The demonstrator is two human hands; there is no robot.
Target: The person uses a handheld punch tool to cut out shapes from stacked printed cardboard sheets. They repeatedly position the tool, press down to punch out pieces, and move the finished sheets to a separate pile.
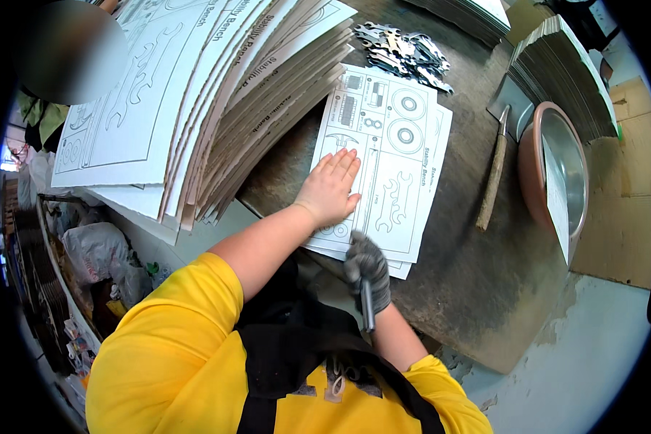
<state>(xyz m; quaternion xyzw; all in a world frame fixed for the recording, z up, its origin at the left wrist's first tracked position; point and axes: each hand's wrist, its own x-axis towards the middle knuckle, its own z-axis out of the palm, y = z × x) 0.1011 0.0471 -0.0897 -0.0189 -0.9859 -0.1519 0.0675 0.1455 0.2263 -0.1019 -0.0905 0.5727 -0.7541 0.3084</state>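
My bare left hand (331, 189) lies flat, fingers stretched out, on a printed white card sheet (409, 224) with line drawings of wrenches, a hammer and wheels. At least one more sheet shows beneath its edges. My right hand (369, 264), in a grey glove, is closed around a grey metal rod-shaped tool (367, 307) by the near edge of the sheets. The tool's exact kind is not clear. A heap of small flat metal wrenches (401, 49) rests on the dark worktable (463, 289), just past the far edge of the sheet.
A tall leaning stack of printed cards (134, 101) fills the left. On the right are a wooden-handled tool (493, 177) with a flat metal head, a tilted copper-coloured bowl (529, 173) with a paper sheet in it, and another card stack (564, 83). Plastic bags (98, 249) lie lower left.
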